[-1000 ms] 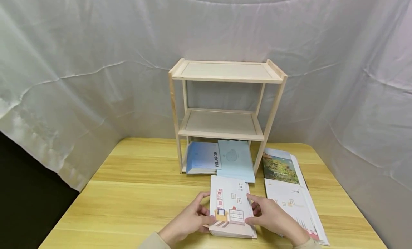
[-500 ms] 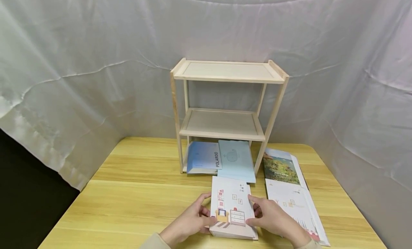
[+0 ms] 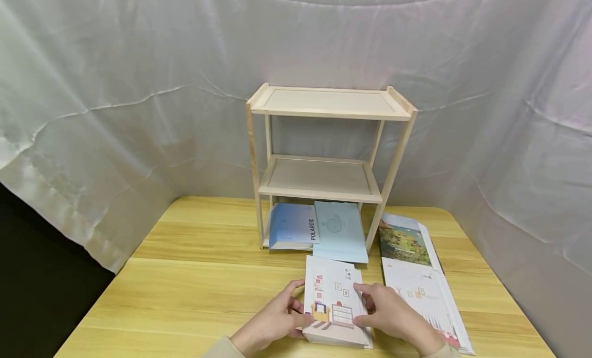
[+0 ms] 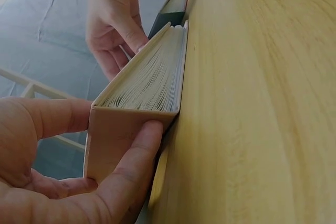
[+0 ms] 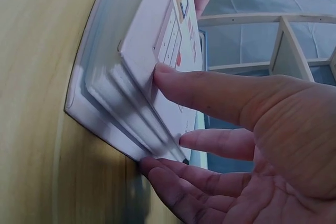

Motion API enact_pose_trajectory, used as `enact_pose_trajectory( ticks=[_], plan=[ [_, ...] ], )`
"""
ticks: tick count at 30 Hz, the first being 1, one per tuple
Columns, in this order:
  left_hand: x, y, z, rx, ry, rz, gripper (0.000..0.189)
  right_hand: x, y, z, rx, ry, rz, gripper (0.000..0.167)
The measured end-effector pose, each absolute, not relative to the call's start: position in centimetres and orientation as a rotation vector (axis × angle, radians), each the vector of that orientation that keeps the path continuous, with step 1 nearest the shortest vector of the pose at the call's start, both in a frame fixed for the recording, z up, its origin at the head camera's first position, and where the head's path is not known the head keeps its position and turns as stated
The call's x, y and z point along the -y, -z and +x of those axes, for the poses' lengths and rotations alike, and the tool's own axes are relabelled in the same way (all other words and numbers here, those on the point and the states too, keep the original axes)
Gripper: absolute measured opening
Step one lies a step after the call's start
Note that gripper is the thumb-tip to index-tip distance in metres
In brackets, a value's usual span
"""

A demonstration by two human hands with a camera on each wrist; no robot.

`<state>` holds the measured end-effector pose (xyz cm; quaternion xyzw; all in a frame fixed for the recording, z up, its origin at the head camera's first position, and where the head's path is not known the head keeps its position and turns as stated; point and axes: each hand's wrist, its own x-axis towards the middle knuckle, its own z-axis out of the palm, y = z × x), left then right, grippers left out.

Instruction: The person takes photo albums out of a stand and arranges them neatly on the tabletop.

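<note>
A thick photo album (image 3: 326,288) with a white illustrated cover lies flat on the wooden table in front of the shelf. My left hand (image 3: 273,317) grips its spine side, thumb at the near corner of the cover. In the left wrist view, fingers press the plain pinkish spine (image 4: 115,137), and the page edges fan slightly beyond it. On the opposite side, my right hand (image 3: 393,314) holds the open edge. The right wrist view has the right thumb (image 5: 181,83) on the front cover's edge and other fingers low by the back cover (image 5: 84,106), which juts past the pages.
A three-tier wooden shelf (image 3: 319,194) stands behind. Its bottom tier holds a blue album marked POLAROID (image 3: 292,224) and a light blue album (image 3: 339,232) that sticks out in front. To the right lie an album with a tree photo (image 3: 404,245) and a white illustrated album (image 3: 418,291).
The album has shifted slightly toward me, with both hands staying on it. Its front cover now sits a little left of its back cover, which shows more at the right edge.
</note>
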<state>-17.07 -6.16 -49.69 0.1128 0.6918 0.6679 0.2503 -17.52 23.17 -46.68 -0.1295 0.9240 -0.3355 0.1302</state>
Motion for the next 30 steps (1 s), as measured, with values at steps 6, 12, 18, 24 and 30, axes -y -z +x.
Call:
enact_pose_trajectory(
  ticks=[6,12,18,24,30],
  plan=[
    [6.1,50.0,-17.1,-1.866,-1.829,0.319,0.086,-23.2,46.7,-17.5,-2.685,0.978,-0.363,0.076],
    [6.3,50.0,-17.0,-1.866,-1.826,0.337,0.084,-23.3,46.8,-17.3,-2.684,0.997,-0.373,0.075],
    [6.6,49.9,-16.9,-1.872,-1.795,0.34,0.075,-23.8,46.8,-17.4,-2.639,1.03,-0.4,0.071],
    [7.9,49.6,-17.3,-1.846,-1.772,0.383,0.067,-24.1,46.0,-17.7,-2.622,1.095,-0.378,0.061],
    [9.6,49.1,-18.4,-1.903,-1.775,0.385,0.071,-24.0,45.2,-18.1,-2.629,1.163,-0.377,0.056]
  ],
)
